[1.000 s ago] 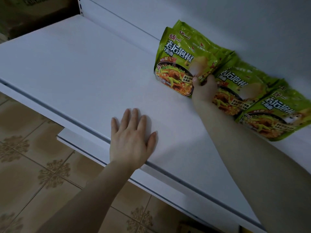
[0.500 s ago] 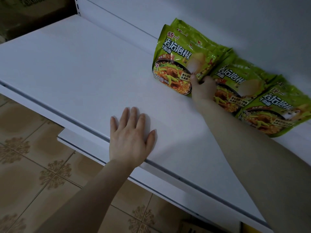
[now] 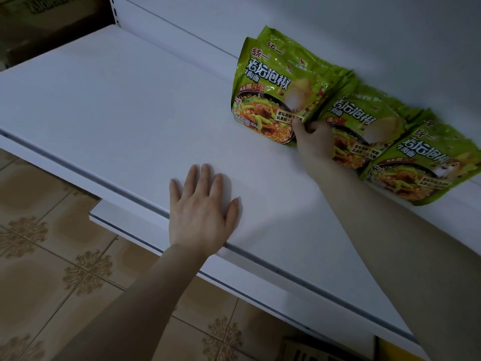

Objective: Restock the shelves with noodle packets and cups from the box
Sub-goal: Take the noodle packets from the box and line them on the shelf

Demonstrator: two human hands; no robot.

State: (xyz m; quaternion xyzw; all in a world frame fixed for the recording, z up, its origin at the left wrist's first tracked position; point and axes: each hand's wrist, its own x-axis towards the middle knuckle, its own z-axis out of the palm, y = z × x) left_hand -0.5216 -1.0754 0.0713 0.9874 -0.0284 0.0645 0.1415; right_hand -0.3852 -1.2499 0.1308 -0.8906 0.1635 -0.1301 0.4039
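Green noodle packets lean in a row against the white back wall of the shelf (image 3: 109,105). The leftmost packet (image 3: 270,84) has another packet right behind it. My right hand (image 3: 316,144) pinches the leftmost packet's lower right corner, fingers curled on its edge. To its right lean a middle packet (image 3: 364,121) and a right packet (image 3: 426,168), each overlapping the one beside it. My left hand (image 3: 200,212) lies flat on the shelf near its front edge, fingers spread, holding nothing.
A lower white shelf edge (image 3: 125,222) juts out below the front edge. Patterned tan floor tiles (image 3: 52,256) lie beneath. A cardboard box (image 3: 46,14) sits in the dark at the top left. Part of another box (image 3: 307,350) shows at the bottom.
My right hand has shifted slightly left and back with the leftmost packet, standing it more upright against the wall. My left hand stays flat in the same spot.
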